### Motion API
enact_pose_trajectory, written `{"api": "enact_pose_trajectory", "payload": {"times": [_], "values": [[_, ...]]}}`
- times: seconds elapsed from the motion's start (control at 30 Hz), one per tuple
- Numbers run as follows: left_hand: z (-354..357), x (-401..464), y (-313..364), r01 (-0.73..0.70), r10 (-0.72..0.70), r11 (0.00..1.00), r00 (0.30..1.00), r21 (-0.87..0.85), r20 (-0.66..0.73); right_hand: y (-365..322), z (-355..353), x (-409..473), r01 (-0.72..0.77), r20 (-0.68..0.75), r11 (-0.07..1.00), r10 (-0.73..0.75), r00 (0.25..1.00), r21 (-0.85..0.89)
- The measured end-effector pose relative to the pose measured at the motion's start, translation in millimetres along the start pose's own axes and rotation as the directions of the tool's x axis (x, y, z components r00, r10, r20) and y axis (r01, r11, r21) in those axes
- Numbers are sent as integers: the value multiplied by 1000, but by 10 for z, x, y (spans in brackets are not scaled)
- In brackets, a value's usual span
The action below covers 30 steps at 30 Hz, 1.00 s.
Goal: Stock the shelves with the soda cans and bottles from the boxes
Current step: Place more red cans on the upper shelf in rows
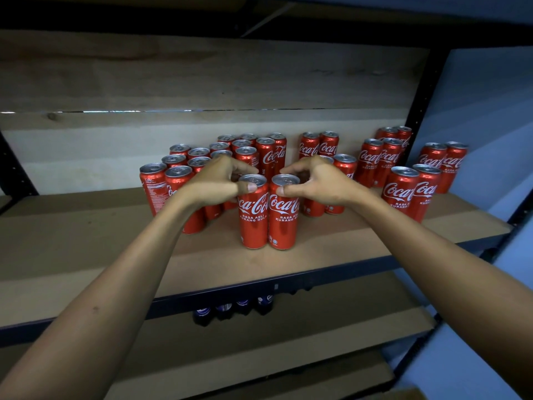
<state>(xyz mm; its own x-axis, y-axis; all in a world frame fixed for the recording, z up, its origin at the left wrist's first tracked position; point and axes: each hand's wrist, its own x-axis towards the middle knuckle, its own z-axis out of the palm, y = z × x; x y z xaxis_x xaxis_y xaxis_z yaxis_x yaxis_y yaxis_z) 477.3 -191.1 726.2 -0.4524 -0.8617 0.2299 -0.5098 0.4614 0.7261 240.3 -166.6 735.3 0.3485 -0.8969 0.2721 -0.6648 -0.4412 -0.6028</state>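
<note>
Cans [268,210] on brown shelf board [86,255]

The left hand [219,180] and right hand [313,181] each grip the top of an upright red can, the left can [253,215] touching the right can [284,217]. Both stand on the wooden shelf [86,249], in front of more red cans [409,186].

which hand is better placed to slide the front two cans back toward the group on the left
Left, probably. The left hand already grips the left front can at its rim, and the left can group stands right behind that wrist. The right hand holds the right front can, farther from that group.
</note>
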Motion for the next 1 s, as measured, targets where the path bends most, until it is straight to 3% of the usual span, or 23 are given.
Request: {"api": "enact_pose_trajectory", "payload": {"times": [0.2,0.4,1.0], "values": [[-12,-2,7,-13,13,1000,999,0,34,2,18,-9,14,6,1000,-14,1000,-7],[-12,10,-72,-35,37,997,999,72,-25,19,48,15,8,-9,1000,-8,1000,30],[-94,-14,-13,-19,23,998,997,-57,72,22,-96,212,-25,81,999,27,996,-29]]}}
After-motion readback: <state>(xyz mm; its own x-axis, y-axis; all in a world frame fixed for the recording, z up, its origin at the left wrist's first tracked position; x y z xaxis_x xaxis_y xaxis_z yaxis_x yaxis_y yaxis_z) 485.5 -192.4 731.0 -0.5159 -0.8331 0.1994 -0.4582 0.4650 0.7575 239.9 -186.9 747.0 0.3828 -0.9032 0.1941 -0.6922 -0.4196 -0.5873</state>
